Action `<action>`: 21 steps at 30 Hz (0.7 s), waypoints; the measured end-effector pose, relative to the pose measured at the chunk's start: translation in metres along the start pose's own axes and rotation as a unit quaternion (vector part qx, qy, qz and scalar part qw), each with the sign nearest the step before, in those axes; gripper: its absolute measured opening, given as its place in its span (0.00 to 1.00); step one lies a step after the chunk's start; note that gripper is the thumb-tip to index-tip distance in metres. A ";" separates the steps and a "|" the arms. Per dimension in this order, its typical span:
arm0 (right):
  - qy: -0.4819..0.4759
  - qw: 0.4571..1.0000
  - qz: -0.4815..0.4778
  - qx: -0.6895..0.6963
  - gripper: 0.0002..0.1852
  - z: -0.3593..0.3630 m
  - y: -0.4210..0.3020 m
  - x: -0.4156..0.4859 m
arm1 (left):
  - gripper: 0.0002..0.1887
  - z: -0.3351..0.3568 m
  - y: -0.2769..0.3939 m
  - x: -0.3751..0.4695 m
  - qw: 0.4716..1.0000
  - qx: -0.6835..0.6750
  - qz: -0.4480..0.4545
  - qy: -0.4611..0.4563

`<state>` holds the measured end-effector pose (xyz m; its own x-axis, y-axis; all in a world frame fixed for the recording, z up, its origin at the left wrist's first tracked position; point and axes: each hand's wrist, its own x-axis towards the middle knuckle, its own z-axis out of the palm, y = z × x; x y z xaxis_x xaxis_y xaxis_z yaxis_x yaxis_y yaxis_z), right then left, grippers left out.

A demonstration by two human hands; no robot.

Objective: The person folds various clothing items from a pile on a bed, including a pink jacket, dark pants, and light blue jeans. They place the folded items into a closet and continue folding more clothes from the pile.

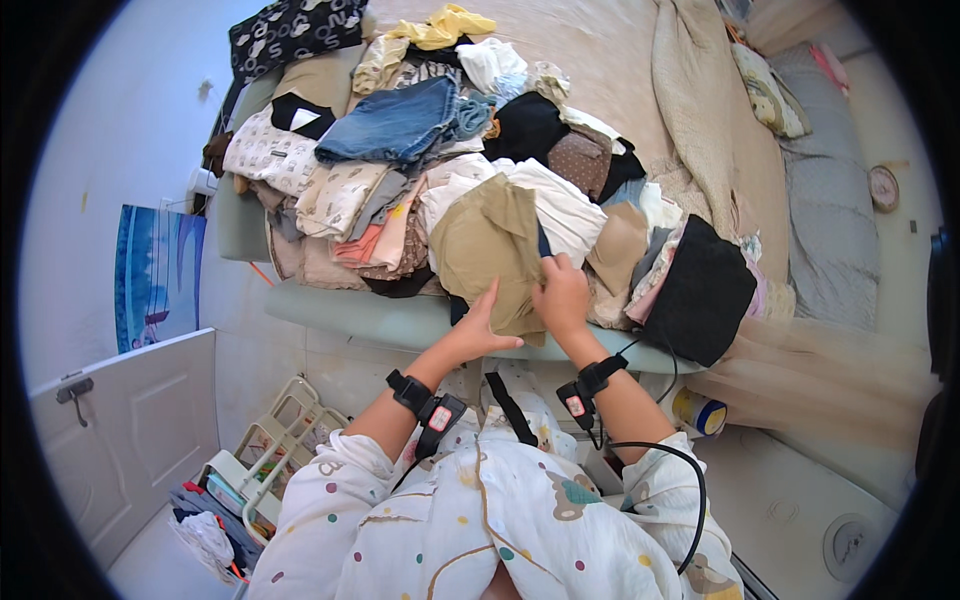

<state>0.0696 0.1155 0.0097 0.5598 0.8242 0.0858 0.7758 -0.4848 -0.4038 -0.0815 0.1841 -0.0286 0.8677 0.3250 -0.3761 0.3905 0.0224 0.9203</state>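
A khaki cloth garment (pixel 487 244) lies bunched on the near edge of the bed, in front of me. My right hand (pixel 562 296) grips its right edge, where a strip of dark blue fabric shows. On its lower left part rests my left hand (pixel 480 330), thumb and fingers spread apart. White garments (pixel 559 210) lie behind and beside the khaki one. Folded clothes in peach and brown (pixel 390 240) are stacked to its left, with folded blue jeans (pixel 394 120) farther back. To the right lie a beige moulded cup (pixel 619 247) and a black folded cloth (pixel 701 292).
The padded pale green bed edge (pixel 345 311) runs before me. A cream metal rack (pixel 289 427) stands at lower left, near a white door (pixel 142 427). Cables hang from my wrist straps. A yellow and blue can (pixel 699 411) is below the bed edge at right.
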 end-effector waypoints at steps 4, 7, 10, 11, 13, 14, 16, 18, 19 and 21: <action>-0.061 0.986 -0.021 0.154 0.07 0.002 -0.029 -0.006 | 0.44 0.016 -0.006 0.013 0.992 -0.088 -0.004 0.096; -0.171 0.927 -0.062 0.329 0.13 0.007 -0.031 -0.008 | 0.24 0.008 -0.012 0.009 0.940 -0.291 -0.089 0.152; -0.082 0.932 -0.030 0.352 0.21 0.013 -0.008 -0.004 | 0.11 -0.013 -0.015 -0.002 0.877 -0.409 -0.107 0.226; -0.021 0.952 -0.023 0.305 0.24 0.015 0.006 -0.001 | 0.12 -0.023 -0.015 -0.007 0.879 -0.407 -0.098 0.229; -0.066 0.975 0.103 0.183 0.32 0.021 0.028 -0.002 | 0.13 -0.041 -0.013 -0.021 0.869 -0.433 -0.090 0.220; -0.160 0.935 0.192 0.251 0.37 0.027 0.034 -0.003 | 0.13 -0.047 -0.012 -0.029 0.861 -0.447 -0.101 0.223; -0.252 0.858 0.170 0.413 0.37 0.041 0.033 -0.010 | 0.14 -0.056 -0.013 -0.041 0.843 -0.493 -0.076 0.202; -0.248 0.894 0.106 0.357 0.35 0.054 0.018 -0.017 | 0.15 -0.056 -0.015 -0.047 0.805 -0.535 -0.115 0.231; -0.272 0.887 0.112 0.357 0.34 0.058 0.009 -0.018 | 0.16 -0.055 -0.016 -0.049 0.786 -0.560 -0.120 0.235; -0.319 0.871 0.123 0.353 0.31 0.061 -0.008 -0.012 | 0.14 -0.050 -0.017 -0.050 0.790 -0.547 -0.150 0.233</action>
<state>0.0388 0.1271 -0.0441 0.2336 0.8244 -0.5156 0.1569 -0.5553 -0.8167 -0.1471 0.2144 -0.0204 0.4797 0.4576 -0.7486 -0.1636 0.8849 0.4361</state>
